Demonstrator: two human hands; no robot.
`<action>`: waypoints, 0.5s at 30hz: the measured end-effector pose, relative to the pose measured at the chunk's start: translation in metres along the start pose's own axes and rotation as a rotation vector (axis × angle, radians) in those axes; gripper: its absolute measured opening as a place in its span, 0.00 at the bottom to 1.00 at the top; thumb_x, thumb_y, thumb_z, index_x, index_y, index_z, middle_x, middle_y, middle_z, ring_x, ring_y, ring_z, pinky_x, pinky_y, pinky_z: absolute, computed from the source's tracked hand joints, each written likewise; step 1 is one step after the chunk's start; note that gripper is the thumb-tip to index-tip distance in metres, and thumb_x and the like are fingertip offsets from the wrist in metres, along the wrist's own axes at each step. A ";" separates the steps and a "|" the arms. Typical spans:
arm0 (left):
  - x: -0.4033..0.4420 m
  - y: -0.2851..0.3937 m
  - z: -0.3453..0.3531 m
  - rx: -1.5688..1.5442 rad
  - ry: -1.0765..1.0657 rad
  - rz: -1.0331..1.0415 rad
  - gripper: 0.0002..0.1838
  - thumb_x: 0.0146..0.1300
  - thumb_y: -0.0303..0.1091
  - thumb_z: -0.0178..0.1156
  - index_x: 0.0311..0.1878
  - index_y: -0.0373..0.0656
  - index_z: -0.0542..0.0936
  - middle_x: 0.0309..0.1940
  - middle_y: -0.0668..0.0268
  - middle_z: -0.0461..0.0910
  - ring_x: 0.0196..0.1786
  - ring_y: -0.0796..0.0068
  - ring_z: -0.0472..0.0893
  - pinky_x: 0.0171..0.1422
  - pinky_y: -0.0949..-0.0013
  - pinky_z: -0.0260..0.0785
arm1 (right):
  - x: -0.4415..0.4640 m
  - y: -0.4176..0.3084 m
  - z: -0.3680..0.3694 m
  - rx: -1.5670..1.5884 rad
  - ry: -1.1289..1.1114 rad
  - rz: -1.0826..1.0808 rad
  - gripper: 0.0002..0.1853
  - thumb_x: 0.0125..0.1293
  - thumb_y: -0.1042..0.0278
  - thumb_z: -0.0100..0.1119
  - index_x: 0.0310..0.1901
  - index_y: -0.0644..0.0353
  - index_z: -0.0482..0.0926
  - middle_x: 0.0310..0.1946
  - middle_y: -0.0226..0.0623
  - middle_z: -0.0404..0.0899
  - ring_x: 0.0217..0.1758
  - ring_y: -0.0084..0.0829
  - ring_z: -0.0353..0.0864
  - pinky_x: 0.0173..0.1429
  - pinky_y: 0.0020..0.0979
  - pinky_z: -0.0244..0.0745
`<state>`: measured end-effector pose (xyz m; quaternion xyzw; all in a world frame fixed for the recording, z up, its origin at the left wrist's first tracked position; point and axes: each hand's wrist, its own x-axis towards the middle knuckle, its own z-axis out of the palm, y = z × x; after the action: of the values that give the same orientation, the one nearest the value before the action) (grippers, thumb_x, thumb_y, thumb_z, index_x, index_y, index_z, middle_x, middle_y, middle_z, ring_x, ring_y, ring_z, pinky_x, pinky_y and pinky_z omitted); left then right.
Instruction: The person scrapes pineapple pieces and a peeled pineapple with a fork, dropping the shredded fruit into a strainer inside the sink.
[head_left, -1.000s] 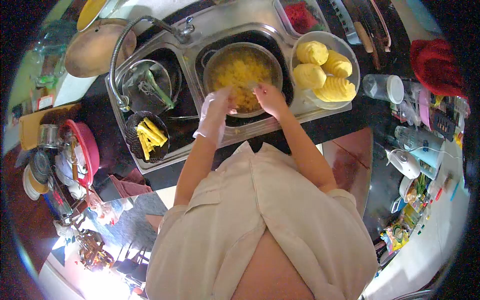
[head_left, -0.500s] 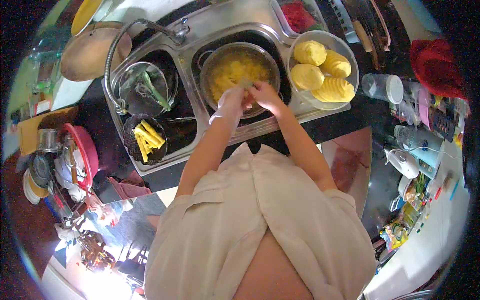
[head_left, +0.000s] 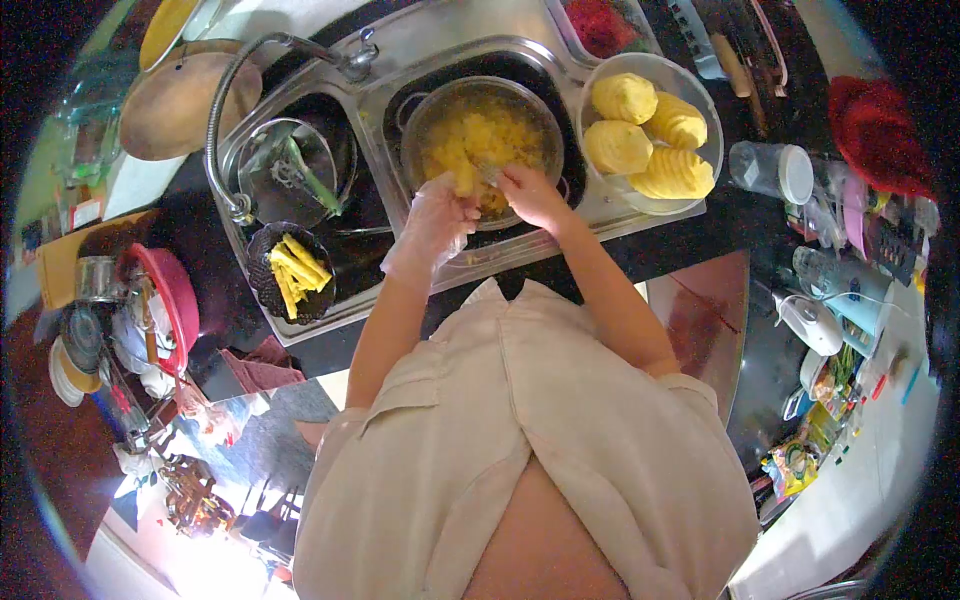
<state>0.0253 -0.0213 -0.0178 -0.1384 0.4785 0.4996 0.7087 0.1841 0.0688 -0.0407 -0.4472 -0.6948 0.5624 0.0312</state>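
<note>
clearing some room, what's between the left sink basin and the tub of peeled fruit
Head view: the steel divider, then the right basin holding the round pot of yellow pieces.

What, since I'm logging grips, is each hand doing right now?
Left hand: closed, holding a yellow fruit piece.
Right hand: closed on a small greyish object, too blurred to name.

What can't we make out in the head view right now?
Head view, all four:
Small grey item at right hand: too small, blurred to identify.
Yellow piece in left hand: lower end hidden by the hand.
Pot floor: mostly hidden under yellow bits.
Red-filled box: cut off by top edge.
</note>
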 end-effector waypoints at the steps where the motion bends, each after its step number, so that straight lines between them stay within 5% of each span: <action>1: 0.006 0.000 -0.002 0.071 0.019 0.030 0.11 0.64 0.42 0.54 0.41 0.44 0.74 0.25 0.65 0.75 0.21 0.74 0.73 0.19 0.72 0.65 | -0.001 -0.002 0.003 -0.052 0.027 -0.024 0.17 0.68 0.56 0.48 0.38 0.63 0.78 0.29 0.48 0.78 0.33 0.45 0.79 0.40 0.43 0.71; 2: 0.010 0.000 -0.003 0.143 0.038 0.060 0.13 0.64 0.45 0.55 0.40 0.44 0.75 0.23 0.66 0.74 0.19 0.74 0.72 0.17 0.73 0.65 | 0.000 -0.003 0.005 -0.103 0.054 -0.048 0.17 0.68 0.56 0.49 0.35 0.64 0.77 0.22 0.43 0.76 0.26 0.39 0.76 0.34 0.40 0.69; 9: 0.030 0.000 -0.020 0.422 0.085 0.045 0.06 0.58 0.33 0.57 0.35 0.42 0.75 0.25 0.62 0.77 0.22 0.72 0.74 0.21 0.72 0.64 | 0.010 0.008 0.023 -0.165 0.126 -0.053 0.19 0.67 0.55 0.48 0.32 0.64 0.77 0.23 0.48 0.78 0.30 0.48 0.79 0.37 0.44 0.70; 11: 0.035 -0.002 -0.017 0.426 0.106 0.178 0.07 0.58 0.35 0.57 0.31 0.41 0.76 0.23 0.62 0.76 0.21 0.72 0.73 0.21 0.72 0.63 | 0.011 0.013 0.024 -0.133 0.145 0.004 0.17 0.67 0.56 0.48 0.32 0.64 0.77 0.24 0.48 0.78 0.31 0.48 0.79 0.37 0.43 0.70; 15: 0.033 0.010 -0.003 0.530 0.209 0.130 0.08 0.59 0.36 0.56 0.31 0.41 0.76 0.21 0.63 0.74 0.19 0.72 0.72 0.21 0.71 0.62 | 0.013 0.019 0.019 -0.171 0.092 0.015 0.20 0.69 0.53 0.46 0.39 0.63 0.79 0.34 0.55 0.81 0.39 0.56 0.80 0.45 0.51 0.74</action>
<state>0.0165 -0.0002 -0.0432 0.0317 0.6707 0.3846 0.6334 0.1776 0.0623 -0.0691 -0.4786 -0.7348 0.4802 0.0208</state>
